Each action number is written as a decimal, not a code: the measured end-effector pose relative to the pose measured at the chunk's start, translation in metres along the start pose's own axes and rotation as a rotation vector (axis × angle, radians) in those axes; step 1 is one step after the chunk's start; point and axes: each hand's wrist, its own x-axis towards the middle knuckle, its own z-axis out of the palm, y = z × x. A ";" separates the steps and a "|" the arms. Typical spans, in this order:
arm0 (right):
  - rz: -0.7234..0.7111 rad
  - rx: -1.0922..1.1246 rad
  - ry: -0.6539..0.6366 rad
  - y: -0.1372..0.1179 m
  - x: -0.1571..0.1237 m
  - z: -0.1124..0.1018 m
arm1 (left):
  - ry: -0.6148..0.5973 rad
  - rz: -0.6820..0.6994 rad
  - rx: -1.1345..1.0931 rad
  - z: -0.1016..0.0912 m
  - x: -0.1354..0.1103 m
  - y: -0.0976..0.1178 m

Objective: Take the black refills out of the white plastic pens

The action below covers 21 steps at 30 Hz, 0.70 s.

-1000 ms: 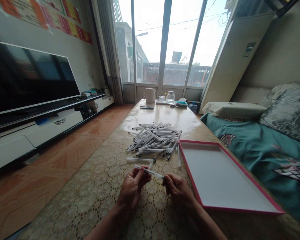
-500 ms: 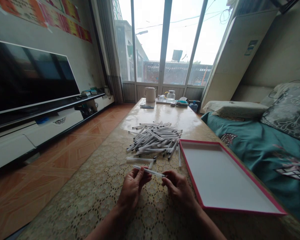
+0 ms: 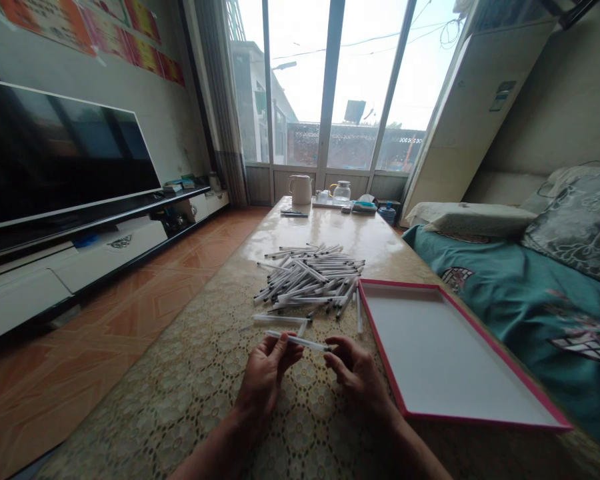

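Note:
Just above the flower-patterned tabletop, a slim white pen (image 3: 307, 343) with a dark tip lies across between my hands. My left hand (image 3: 267, 367) is closed on its left part, thumb on top. At the tip on the right, the thumb and forefinger of my right hand (image 3: 355, 370) curl around the end, with a small gap showing beside them. Right beyond the hands lie a loose pen (image 3: 280, 320) and a short clear piece (image 3: 302, 329). Further off spreads a pile of similar white pens (image 3: 310, 277) with dark ends.
A shallow white box with a pink rim (image 3: 387, 363) rests on the table (image 3: 190, 373) at my right, near a lone clear tube (image 3: 359, 313). At the far end stand a beige jug (image 3: 301, 190), a glass pot (image 3: 342, 192) and a tissue pack (image 3: 364, 205).
My right thumb and forefinger have spread slightly at the pen's tip, and the tip end has risen a little. The left hand, the pile and the box stay where they were.

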 end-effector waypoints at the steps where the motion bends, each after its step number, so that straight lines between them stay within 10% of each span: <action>1: -0.002 -0.034 0.005 0.000 0.000 0.000 | 0.000 -0.002 -0.001 0.000 0.000 0.000; 21: -0.034 -0.111 0.038 -0.002 -0.002 -0.001 | -0.024 -0.003 -0.011 -0.002 0.001 -0.002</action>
